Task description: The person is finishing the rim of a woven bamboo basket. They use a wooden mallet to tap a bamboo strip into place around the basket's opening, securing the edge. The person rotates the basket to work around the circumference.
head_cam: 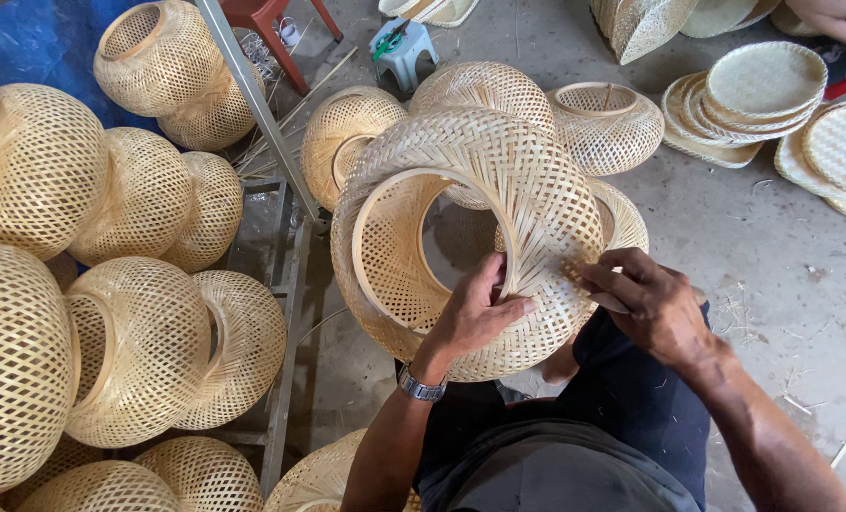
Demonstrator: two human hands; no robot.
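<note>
Bare concrete floor [774, 275] lies under the work, scattered with thin strips and offcuts. Left hand [475, 313], a watch [420, 387] on its wrist, grips the woven basket [480, 237]: the thumb hooks over the inner hoop of the round opening and the fingers press flat on the outer weave below it. Right hand [655, 308] rests against the basket's right flank, its fingers curled and pinching at loose strip ends in the weave; whether a tool is held there cannot be told. Basket sits tilted between both sets of fingers, opening turned toward the camera, raised above the person's lap. Beyond the fingertips stand further baskets [603, 123] of the same weave, touching one another. Well to the left of the left fingers, finished baskets [138, 341] are stacked closely, some against a metal frame [285, 313]. Far beyond the right fingers lie flat woven trays [764, 85] in piles. A small stool [402, 47] stands at the top.
</note>
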